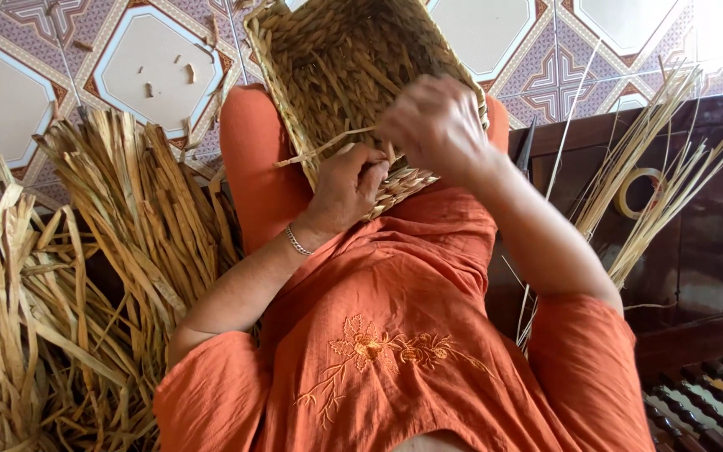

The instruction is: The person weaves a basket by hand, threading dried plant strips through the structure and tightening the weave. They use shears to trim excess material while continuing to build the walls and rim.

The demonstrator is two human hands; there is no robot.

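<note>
A patterned tiled floor (156, 63) fills the top of the frame, scattered with small fibre scraps, with open room on either side of the work. Heaps of dried, flat straw-coloured leaves (85, 276) crowd the left edge and run out of view at the bottom, close against the person's left arm. To the right, a dark wooden bench (713, 234) carries a bundle of thin reeds (654, 184) and, behind them, what may be a roll of tape (639, 191), partly screened by the stalks. On the lap, over orange clothing, a woven basket (336, 59) lies tilted with its open side toward the camera, its far rim cut off at the top. The left hand (346, 186), a thin bracelet at the wrist, is curled closed against the basket's near edge, pinching a loose fibre strand (320, 149) that juts out to the left. The right hand (433, 125) is bunched closed over the same rim; its fingertips are hidden, so what it grips cannot be made out.
</note>
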